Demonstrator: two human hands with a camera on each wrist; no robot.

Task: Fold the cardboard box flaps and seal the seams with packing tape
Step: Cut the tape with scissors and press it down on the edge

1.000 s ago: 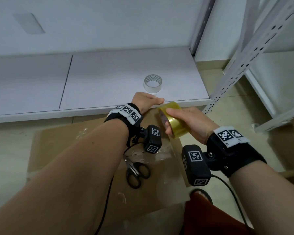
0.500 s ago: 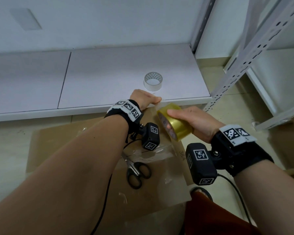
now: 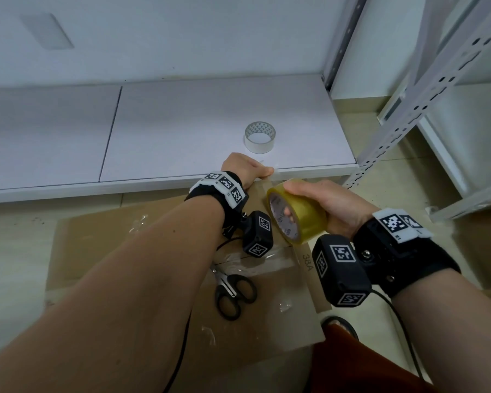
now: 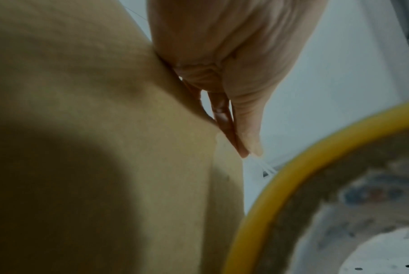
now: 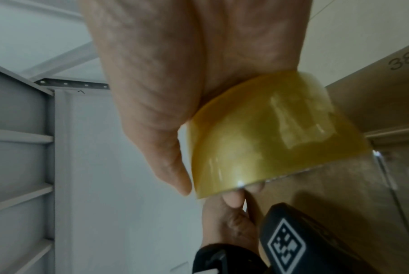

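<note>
A flattened brown cardboard box (image 3: 119, 251) lies on the floor, with clear tape over part of its top. My left hand (image 3: 262, 174) is at the box's far edge, where thumb and fingertips (image 4: 245, 148) pinch the free end of the tape against the cardboard (image 4: 81, 92). My right hand (image 3: 309, 194) grips a yellow packing tape roll (image 3: 298, 214) just right of the left wrist, fingers through its core. The right wrist view shows that roll (image 5: 269, 139) in my palm, above the box. Its yellow rim (image 4: 292, 185) appears in the left wrist view.
Black-handled scissors (image 3: 233, 293) lie on the box under my left forearm. A clear tape roll (image 3: 260, 136) stands on the low white shelf (image 3: 182, 131) beyond the box. A perforated grey metal rack (image 3: 425, 89) rises at the right. Camera cables hang from both wrists.
My right hand has moved the roll slightly toward me and turned its core face into view. The left hand has stayed at the box's far edge.
</note>
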